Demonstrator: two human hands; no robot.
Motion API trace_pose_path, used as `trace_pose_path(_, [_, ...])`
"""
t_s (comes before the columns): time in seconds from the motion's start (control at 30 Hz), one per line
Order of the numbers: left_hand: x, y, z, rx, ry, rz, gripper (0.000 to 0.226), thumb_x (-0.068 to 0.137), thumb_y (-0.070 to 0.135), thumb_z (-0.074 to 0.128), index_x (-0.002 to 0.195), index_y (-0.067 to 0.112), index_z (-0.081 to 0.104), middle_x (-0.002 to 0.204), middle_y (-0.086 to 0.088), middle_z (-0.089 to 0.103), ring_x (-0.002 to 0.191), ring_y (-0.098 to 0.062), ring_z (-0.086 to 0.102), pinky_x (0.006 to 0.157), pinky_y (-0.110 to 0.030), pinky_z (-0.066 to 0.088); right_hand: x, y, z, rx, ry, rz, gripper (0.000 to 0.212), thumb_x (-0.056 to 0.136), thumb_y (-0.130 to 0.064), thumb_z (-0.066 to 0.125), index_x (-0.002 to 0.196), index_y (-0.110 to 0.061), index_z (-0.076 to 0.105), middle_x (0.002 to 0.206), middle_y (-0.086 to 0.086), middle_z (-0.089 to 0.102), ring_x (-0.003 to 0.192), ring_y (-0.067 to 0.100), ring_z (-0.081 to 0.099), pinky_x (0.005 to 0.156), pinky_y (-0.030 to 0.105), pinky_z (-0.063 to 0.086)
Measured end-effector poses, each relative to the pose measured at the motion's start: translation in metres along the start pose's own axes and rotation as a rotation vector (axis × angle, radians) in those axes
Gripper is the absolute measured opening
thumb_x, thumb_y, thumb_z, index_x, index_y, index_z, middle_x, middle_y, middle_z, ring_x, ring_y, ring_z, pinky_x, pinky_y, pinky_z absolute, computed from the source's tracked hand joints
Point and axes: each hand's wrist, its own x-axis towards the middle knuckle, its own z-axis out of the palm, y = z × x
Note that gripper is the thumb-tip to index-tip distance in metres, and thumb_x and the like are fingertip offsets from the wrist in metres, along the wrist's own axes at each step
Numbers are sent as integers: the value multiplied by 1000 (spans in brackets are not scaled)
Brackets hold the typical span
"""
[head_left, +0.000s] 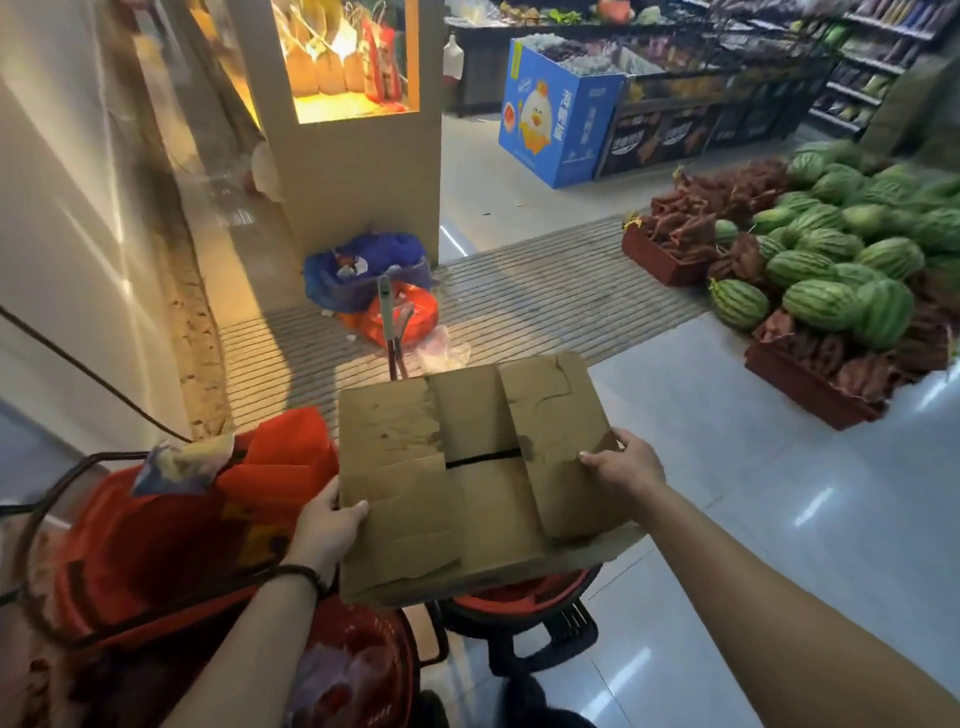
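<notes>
Glossy tiled floor (779, 493), ribbed mat (519, 296), watermelon pile (841, 260)

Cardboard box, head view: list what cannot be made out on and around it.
All in the head view:
- Cardboard box: underside and any contents, hidden by its own top flaps.
- Left hand and right hand: fingers under the box, hidden by the cardboard.
- Red basket below: mostly covered by the box.
- Shelf goods, top right: blurred, too small to read.
</notes>
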Motion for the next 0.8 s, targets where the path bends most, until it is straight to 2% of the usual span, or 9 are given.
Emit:
trace_pose_path(0.17, [23,-11,19,-1,69,-72,48,102,6,62,138,39,62,127,-5,71,109,-31,69,97,-51,60,53,5,22,-45,-97,30,63,93,-36,79,149,-24,52,146,4,61,128,34,60,108,57,52])
trace_pose_path(0.27, [28,-11,40,59,60,-105,49,103,4,61,143,33,59,126,-3,68,112,-29,66,97,-47,59,81,12,20,-97,-123,41,54,96,-36,75,144,-25,53,142,5,62,124,34,62,106,58,53])
trace_pose_path(0.43, [27,-26,72,181,6,-218,60,95,-5,67,148,19,51,119,-1,66,108,-23,63,95,-37,55,107,36,23,-187,-223,30,54,97,-34,74,145,-25,51,142,4,62,125,33,62,107,55,53])
trace_pose_path(0.6, [17,-48,81,190,23,-235,80,86,-8,75,155,19,44,123,-2,70,114,-23,67,94,-34,54,116,63,28,-252,-223,-32,66,93,-34,78,149,-22,45,146,6,59,129,32,60,106,51,54])
trace_pose_path(0.7, [14,-40,83,167,34,-241,65,87,3,80,142,23,51,116,1,69,111,-23,67,98,-39,56,119,51,28,-313,-221,-71,64,92,-34,79,146,-19,47,141,8,60,123,31,63,102,47,57])
trace_pose_path(0.77, [14,-22,80,204,45,-164,50,85,15,82,124,31,54,119,2,69,114,-24,68,104,-44,56,121,31,33,-381,-161,-140,67,88,-40,81,144,-21,50,139,7,61,119,28,64,98,43,60])
trace_pose_path(0.8, [16,-9,79,250,47,-117,47,85,21,81,121,35,54,123,2,68,118,-23,67,105,-43,56,122,18,37,-389,-140,-196,69,87,-42,81,145,-21,50,140,7,59,121,27,63,98,42,60])
